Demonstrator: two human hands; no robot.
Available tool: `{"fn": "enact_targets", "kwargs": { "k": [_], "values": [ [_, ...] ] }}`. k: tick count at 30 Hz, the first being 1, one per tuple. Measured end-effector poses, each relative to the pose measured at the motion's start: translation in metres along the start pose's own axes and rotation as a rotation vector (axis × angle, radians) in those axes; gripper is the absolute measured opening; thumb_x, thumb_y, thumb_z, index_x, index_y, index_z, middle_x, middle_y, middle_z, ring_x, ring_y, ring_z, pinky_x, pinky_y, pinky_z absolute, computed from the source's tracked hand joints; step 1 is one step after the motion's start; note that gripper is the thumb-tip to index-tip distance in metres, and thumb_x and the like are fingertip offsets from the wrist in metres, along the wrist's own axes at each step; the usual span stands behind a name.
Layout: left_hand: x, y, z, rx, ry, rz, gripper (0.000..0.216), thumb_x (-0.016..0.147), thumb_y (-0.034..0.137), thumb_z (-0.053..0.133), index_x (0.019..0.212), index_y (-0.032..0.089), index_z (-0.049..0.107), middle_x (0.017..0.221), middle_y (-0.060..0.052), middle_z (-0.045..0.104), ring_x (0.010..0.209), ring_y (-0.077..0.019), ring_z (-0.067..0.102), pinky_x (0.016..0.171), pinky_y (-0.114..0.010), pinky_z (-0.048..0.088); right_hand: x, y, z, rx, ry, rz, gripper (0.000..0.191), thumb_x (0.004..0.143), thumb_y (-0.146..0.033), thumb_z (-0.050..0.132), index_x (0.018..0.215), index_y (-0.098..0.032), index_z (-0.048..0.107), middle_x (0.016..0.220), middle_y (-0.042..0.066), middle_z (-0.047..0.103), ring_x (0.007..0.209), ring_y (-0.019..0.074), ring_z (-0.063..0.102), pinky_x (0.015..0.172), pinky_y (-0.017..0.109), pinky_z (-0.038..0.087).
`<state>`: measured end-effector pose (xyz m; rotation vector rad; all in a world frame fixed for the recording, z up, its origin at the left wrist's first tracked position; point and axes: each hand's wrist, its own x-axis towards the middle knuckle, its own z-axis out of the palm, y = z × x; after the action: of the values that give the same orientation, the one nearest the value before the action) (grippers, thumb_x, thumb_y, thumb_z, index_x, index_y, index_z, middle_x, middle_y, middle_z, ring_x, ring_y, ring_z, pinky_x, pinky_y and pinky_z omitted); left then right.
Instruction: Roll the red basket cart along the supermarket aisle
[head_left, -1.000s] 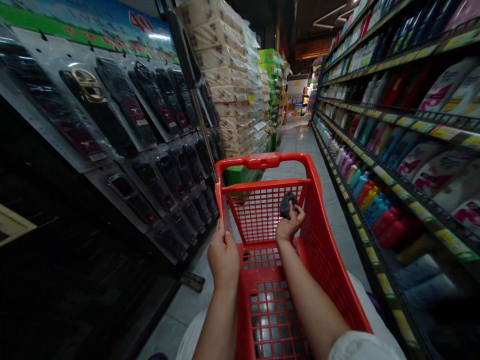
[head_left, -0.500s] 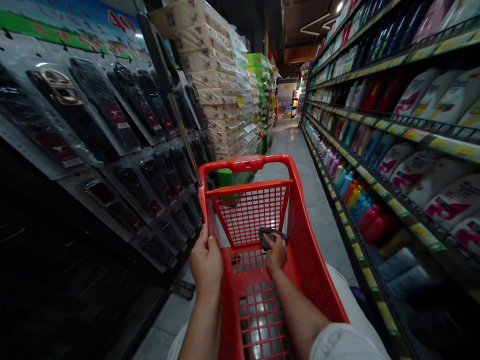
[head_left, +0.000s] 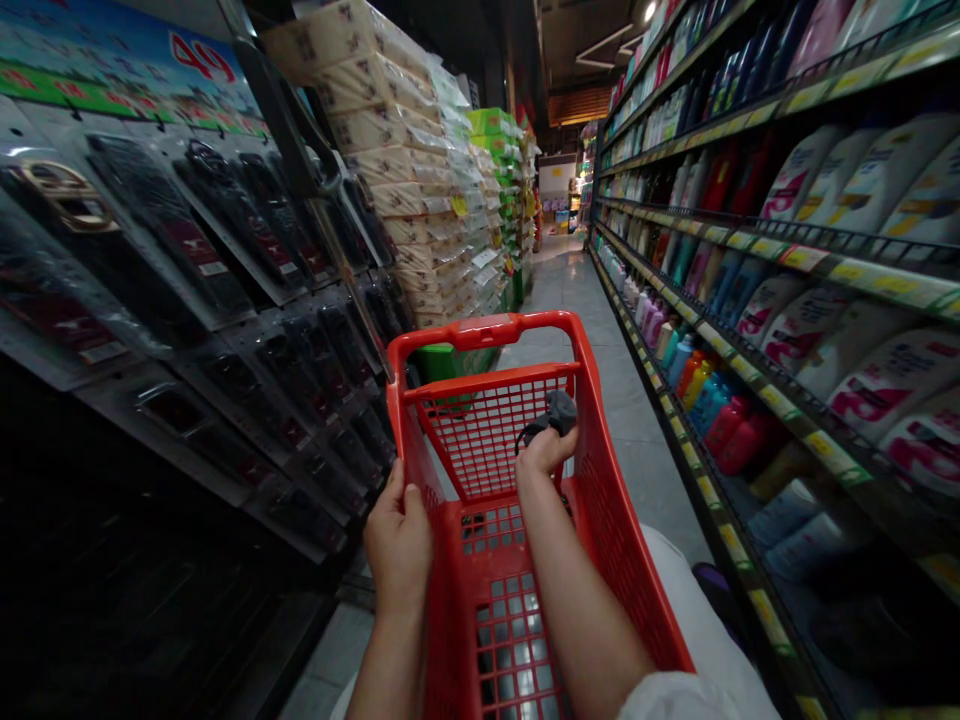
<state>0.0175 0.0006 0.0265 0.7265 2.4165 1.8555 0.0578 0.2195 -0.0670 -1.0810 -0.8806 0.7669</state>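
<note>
Red, glossy plastic forms the grid-walled shopping cart [head_left: 626,560] in the head view. At nine o'clock the left hand [head_left: 397,540] grips its edge; towards one o'clock, inside, the right hand [head_left: 546,455] clasps a crumpled, dark grey, soft-looking cloth [head_left: 559,408]. The step appears to be working the cloth within; the next move seems to call for steady bracing.

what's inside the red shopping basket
Inside are the right hand and the dark grey cloth it holds, near the far mesh wall. The forearm hides part of the basket floor, so anything beneath can't be seen.
</note>
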Motion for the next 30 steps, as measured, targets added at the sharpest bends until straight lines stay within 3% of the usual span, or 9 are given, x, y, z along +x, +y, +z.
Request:
{"fn": "enact_targets", "kwargs": {
  "k": [3, 7, 14, 22, 27, 30],
  "values": [
    [-0.001, 0.001, 0.002, -0.005, -0.001, -0.005, 0.045, 0.089, 0.022, 0.050, 0.130, 0.011, 0.062, 0.136, -0.012, 0.061, 0.128, -0.0228, 0.056, 0.115, -0.038, 0.037, 0.003, -0.009, -0.010, -0.010, 0.028, -0.204, 0.058, 0.083, -0.011, 0.034, 0.137, -0.017, 0.055, 0.132, 0.015, 0.051, 0.127, 0.0250, 0.047, 0.104, 0.046, 0.042],
    [-0.001, 0.000, 0.003, -0.013, -0.004, 0.006, 0.047, 0.089, 0.023, 0.050, 0.133, 0.012, 0.059, 0.138, -0.012, 0.059, 0.129, -0.0231, 0.056, 0.114, -0.039, 0.037, -0.015, 0.019, -0.039, -0.262, -0.096, -0.339, 0.047, 0.083, -0.009, 0.036, 0.113, -0.018, 0.072, 0.127, 0.013, 0.057, 0.125, 0.0245, 0.048, 0.107, 0.048, 0.037],
    [0.000, -0.002, 0.004, -0.022, 0.012, -0.013, 0.045, 0.089, 0.023, 0.051, 0.131, 0.011, 0.061, 0.136, -0.012, 0.060, 0.129, -0.0224, 0.056, 0.115, -0.038, 0.037, -0.048, 0.085, -0.066, -0.244, -0.002, -0.067, 0.046, 0.074, -0.008, 0.035, 0.101, -0.016, 0.071, 0.112, 0.012, 0.060, 0.111, 0.0248, 0.055, 0.100, 0.047, 0.042],
    [-0.003, 0.001, 0.003, 0.000, 0.002, 0.005, 0.046, 0.089, 0.021, 0.050, 0.133, 0.011, 0.060, 0.138, -0.012, 0.059, 0.128, -0.0224, 0.056, 0.114, -0.038, 0.038, -0.073, 0.088, -0.047, -0.185, 0.098, 0.092, 0.047, 0.072, -0.010, 0.036, 0.108, -0.015, 0.065, 0.105, 0.012, 0.054, 0.100, 0.0235, 0.056, 0.091, 0.042, 0.049],
    [-0.004, -0.003, 0.003, -0.007, -0.001, 0.005, 0.046, 0.089, 0.020, 0.050, 0.134, 0.012, 0.059, 0.139, -0.012, 0.058, 0.130, -0.0211, 0.055, 0.115, -0.036, 0.036, -0.109, 0.066, -0.025, -0.164, -0.149, 0.178, 0.060, 0.070, -0.007, 0.033, 0.122, -0.015, 0.061, 0.115, 0.013, 0.051, 0.108, 0.0224, 0.056, 0.096, 0.038, 0.047],
    [-0.004, -0.005, 0.004, -0.024, -0.009, 0.013, 0.046, 0.088, 0.020, 0.052, 0.133, 0.013, 0.060, 0.139, -0.011, 0.059, 0.129, -0.0209, 0.055, 0.115, -0.037, 0.036, -0.122, 0.046, -0.016, -0.166, -0.311, 0.137, 0.067, 0.068, -0.003, 0.033, 0.128, -0.016, 0.060, 0.117, 0.012, 0.051, 0.110, 0.0217, 0.054, 0.096, 0.037, 0.046]
  ]
}}
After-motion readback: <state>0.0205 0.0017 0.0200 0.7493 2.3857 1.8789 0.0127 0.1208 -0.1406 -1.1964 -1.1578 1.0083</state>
